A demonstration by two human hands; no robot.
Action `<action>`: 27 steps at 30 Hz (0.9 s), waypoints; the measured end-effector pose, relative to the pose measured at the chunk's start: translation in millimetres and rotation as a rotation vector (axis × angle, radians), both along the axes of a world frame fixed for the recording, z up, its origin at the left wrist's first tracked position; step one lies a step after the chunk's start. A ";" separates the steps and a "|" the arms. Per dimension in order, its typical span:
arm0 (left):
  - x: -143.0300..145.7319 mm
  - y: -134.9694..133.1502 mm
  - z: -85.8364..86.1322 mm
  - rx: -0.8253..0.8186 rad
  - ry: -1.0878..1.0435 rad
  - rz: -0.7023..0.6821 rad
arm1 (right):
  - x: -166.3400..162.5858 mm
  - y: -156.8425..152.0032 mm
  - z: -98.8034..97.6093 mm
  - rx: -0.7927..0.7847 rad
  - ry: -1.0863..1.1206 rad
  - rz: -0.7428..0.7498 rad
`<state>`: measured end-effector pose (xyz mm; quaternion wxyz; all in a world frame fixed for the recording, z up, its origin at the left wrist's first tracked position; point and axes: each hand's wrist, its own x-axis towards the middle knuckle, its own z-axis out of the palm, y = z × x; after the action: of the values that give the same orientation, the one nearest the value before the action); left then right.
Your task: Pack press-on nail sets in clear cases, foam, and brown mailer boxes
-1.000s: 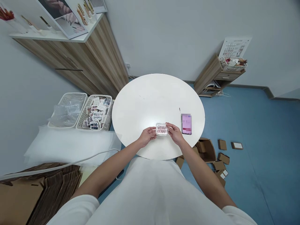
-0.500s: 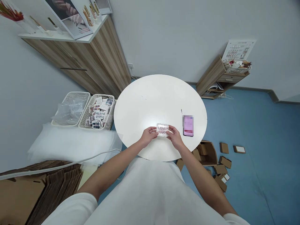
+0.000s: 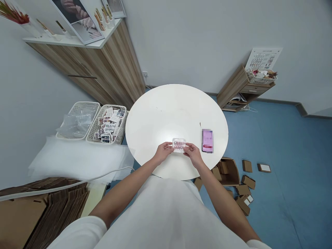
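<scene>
Between my two hands is a small clear plastic case of press-on nails point(image 3: 178, 145), with rows of pinkish nails showing through it. My left hand point(image 3: 163, 152) pinches its left edge between thumb and fingers. At the right edge, my right hand point(image 3: 193, 154) grips it the same way. The case is held over the near part of the round white table point(image 3: 168, 114). To the right of my right hand, a phone point(image 3: 207, 141) with a pinkish-purple, blurred screen lies on the table.
Left of the table stand a white basket of nail packs point(image 3: 119, 133) and a basket of clear plastic bags point(image 3: 75, 121). White foam sheets point(image 3: 80, 159) and flattened cardboard point(image 3: 59, 207) lie nearer. Small brown boxes point(image 3: 242, 189) and an open carton point(image 3: 232, 173) are on the floor at right.
The case looks slightly flatter to the view, its nails showing more clearly. Both hands keep their hold at its edges. The whole view has shifted a little.
</scene>
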<state>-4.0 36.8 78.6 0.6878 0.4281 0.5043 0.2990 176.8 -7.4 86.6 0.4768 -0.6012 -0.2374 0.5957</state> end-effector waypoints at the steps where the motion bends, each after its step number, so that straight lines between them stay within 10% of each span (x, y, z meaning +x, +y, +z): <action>1: 0.2 0.1 0.2 0.000 -0.007 0.003 | -0.2 -0.2 -0.2 -0.001 0.002 -0.002; 15: -1.1 3.1 -6.5 0.034 0.001 0.002 | -1.6 3.6 -5.7 0.007 -0.038 0.008; 27: -9.9 10.1 5.1 0.293 0.191 -0.225 | 20.0 5.4 8.3 0.164 -0.377 0.416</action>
<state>-13.9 46.9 83.7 0.5963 0.6035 0.4673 0.2488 196.8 -2.0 94.9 0.3389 -0.5991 -0.4874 0.5373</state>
